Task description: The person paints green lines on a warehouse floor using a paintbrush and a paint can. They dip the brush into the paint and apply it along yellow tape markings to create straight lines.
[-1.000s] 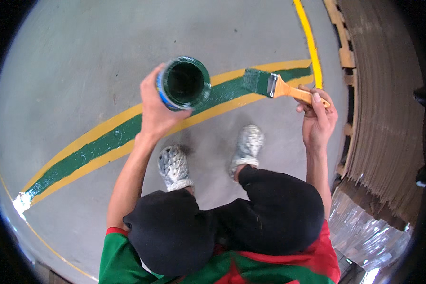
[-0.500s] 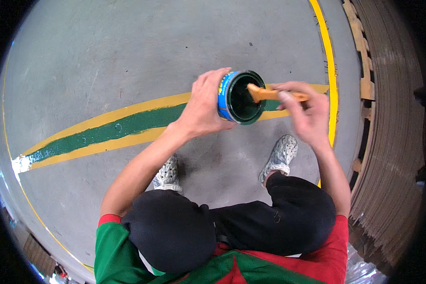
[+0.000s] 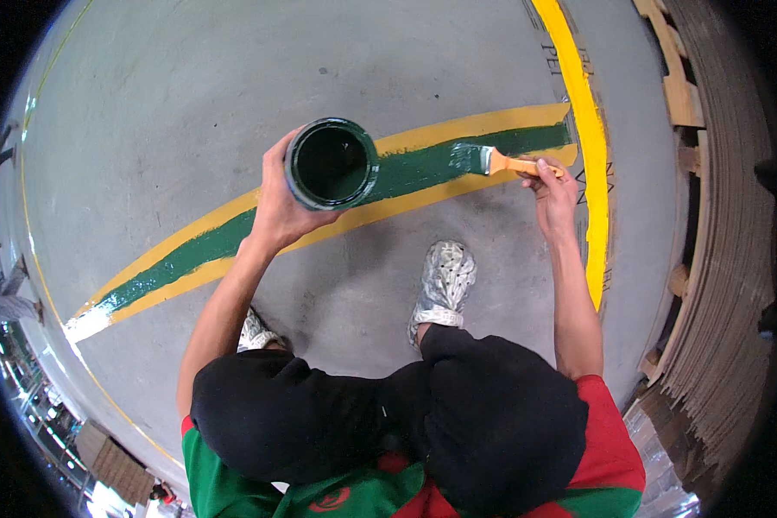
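My left hand (image 3: 283,203) is wrapped round the side of a paint can (image 3: 335,204), its open top facing up and dark green paint inside. Between the fingers of my right hand (image 3: 551,192) is the orange handle of a paintbrush (image 3: 502,162). Its bristles are coated in green and lie against or just over the green stripe (image 3: 410,174) on the floor. Strips of tan masking tape (image 3: 483,121) border that stripe along both long sides.
A bright yellow line (image 3: 589,129) crosses the floor at the right end of the stripe. Beyond it stand a wooden pallet (image 3: 682,99) and a tall stack of brown cardboard sheets (image 3: 734,216). My patterned clogs (image 3: 445,281) are on the grey floor just below the stripe.
The brush has come out of the can and down to the green stripe. My left hand has carried the can leftward and turned its mouth more upright.
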Demonstrator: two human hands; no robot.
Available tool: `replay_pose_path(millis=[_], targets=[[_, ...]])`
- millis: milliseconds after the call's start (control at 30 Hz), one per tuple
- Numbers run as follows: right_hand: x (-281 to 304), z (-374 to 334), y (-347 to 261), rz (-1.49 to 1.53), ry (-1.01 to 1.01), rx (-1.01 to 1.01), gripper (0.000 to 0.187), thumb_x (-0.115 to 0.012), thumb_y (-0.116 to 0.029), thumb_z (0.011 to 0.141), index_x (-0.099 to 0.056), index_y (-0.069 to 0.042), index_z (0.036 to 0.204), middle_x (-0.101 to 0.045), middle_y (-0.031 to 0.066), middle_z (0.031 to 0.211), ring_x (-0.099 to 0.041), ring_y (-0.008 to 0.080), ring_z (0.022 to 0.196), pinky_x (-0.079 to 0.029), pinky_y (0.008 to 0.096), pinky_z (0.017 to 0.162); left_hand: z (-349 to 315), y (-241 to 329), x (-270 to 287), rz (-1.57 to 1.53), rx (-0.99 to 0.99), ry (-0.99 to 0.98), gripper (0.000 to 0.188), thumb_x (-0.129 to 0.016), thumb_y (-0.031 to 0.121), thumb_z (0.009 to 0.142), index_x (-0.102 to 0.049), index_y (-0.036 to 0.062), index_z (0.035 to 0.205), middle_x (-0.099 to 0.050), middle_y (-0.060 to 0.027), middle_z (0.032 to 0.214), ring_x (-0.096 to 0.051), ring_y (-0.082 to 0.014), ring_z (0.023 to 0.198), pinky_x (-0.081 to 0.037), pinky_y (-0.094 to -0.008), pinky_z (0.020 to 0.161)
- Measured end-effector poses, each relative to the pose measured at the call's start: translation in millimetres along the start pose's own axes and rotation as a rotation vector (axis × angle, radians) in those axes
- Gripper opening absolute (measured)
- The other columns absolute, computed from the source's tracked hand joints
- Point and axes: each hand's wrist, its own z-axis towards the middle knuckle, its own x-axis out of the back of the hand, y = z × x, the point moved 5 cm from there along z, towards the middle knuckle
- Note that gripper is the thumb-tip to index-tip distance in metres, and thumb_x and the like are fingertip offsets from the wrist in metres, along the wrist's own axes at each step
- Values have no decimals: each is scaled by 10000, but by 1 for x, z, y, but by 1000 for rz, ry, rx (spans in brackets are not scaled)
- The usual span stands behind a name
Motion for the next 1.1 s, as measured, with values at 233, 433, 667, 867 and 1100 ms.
replay_pose_path(millis=[233,433,667,867,1100], targets=[[86,33,-52,-1002,312,360,190,-652,-155,984,-716,1,1070,-748,148,947,-697,200,710,-563,335,695,-25,25,30,0,241,-42,1162,-990,279,598,-284,2,1479,-534,-172,1371,-546,-290,1272,-420,-429,1124],[4,18,-42,-1457,134,864,276,-647,-33,843,-693,18,1111,-715,171,948,-658,309,777,-554,403,681,-8,49,54,165,218,23,701,-983,270,628,-652,26,1196,-720,-90,1115,-698,-237,1006,-570,-365,910],[-128,-63,23,-712,-172,606,202,-664,-77,902,-710,33,1065,-746,181,1070,-731,283,827,-582,368,721,19,40,39,168,205,-12,646,-982,246,631,-679,23,1156,-732,-85,1090,-708,-228,966,-591,-361,857],[15,16,-13,-849,186,154,210,-632,-185,1001,-741,-14,1053,-751,105,865,-704,140,743,-553,304,690,16,30,30,76,222,9,683,-985,246,624,-665,19,1182,-728,-97,1097,-704,-221,978,-588,-363,867],[24,37,-59,-1459,229,791,245,-646,-104,924,-729,-102,1155,-746,147,1057,-707,312,865,-577,383,715,16,24,27,47,270,55,715,-982,258,630,-650,16,1215,-721,-107,1129,-699,-234,1014,-582,-368,901]])
